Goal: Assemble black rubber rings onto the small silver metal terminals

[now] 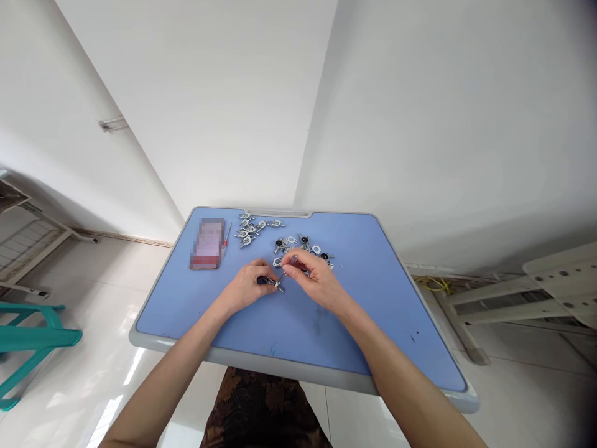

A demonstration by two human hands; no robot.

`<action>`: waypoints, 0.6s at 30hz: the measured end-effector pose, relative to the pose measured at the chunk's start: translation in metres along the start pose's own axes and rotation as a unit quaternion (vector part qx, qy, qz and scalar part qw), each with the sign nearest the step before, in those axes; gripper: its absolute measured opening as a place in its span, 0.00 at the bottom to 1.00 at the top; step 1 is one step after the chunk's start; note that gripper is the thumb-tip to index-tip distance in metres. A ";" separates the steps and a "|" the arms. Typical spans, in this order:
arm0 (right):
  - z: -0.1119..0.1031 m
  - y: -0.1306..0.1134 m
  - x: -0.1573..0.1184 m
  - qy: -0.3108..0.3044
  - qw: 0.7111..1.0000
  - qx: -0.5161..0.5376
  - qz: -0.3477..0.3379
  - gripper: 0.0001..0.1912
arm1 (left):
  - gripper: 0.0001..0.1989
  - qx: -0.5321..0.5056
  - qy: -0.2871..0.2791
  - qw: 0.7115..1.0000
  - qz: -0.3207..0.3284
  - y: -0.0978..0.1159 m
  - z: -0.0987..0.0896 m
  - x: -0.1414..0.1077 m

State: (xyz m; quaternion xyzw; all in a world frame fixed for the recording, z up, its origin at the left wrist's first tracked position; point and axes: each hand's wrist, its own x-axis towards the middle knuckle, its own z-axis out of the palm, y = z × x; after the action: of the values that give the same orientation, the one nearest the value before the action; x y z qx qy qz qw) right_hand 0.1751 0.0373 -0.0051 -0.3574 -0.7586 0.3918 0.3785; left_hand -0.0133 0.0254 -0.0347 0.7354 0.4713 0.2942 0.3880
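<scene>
My left hand is closed around a small metal fitting, held low over the blue table. My right hand pinches a small screwdriver with a see-through handle, and its thin shaft slants down to the fitting. Just beyond my right hand lies a cluster of metal fittings with black round parts, along with flat oval plates. Farther back on the left is a loose pile of similar metal fittings. My fingers hide part of the held fitting and some of the cluster.
A phone with a blurred screen lies at the table's left, beside a slim tool with a red part. The blue table stands against a white wall. A green stool is on the left, a pale metal frame on the right.
</scene>
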 end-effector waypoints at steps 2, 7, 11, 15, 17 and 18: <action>0.000 0.000 0.000 -0.007 1.000 -0.004 -0.003 0.06 | 0.06 0.002 0.000 1.000 0.000 0.001 0.000 0.000; 0.000 0.000 0.000 0.001 1.000 -0.004 -0.010 0.06 | 0.06 -0.001 0.001 1.000 -0.001 0.001 0.000 0.000; 0.000 0.000 0.000 0.006 1.000 -0.007 -0.016 0.06 | 0.06 -0.003 0.000 1.000 -0.004 0.001 0.000 0.000; 0.000 0.000 0.000 -0.002 0.999 -0.026 -0.025 0.06 | 0.07 0.000 -0.001 1.000 -0.003 0.001 0.000 -0.001; -0.001 0.000 0.000 -0.003 0.999 -0.032 -0.030 0.06 | 0.07 0.001 0.000 1.000 -0.001 0.001 0.000 -0.001; -0.001 0.000 0.000 -0.001 0.999 -0.032 -0.033 0.06 | 0.07 0.000 0.000 1.000 -0.002 0.002 0.000 -0.001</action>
State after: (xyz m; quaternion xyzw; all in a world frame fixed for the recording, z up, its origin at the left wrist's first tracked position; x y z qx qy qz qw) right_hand 0.1761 0.0373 -0.0047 -0.3438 -0.7824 0.3553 0.3787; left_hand -0.0132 0.0240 -0.0333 0.7349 0.4725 0.2932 0.3882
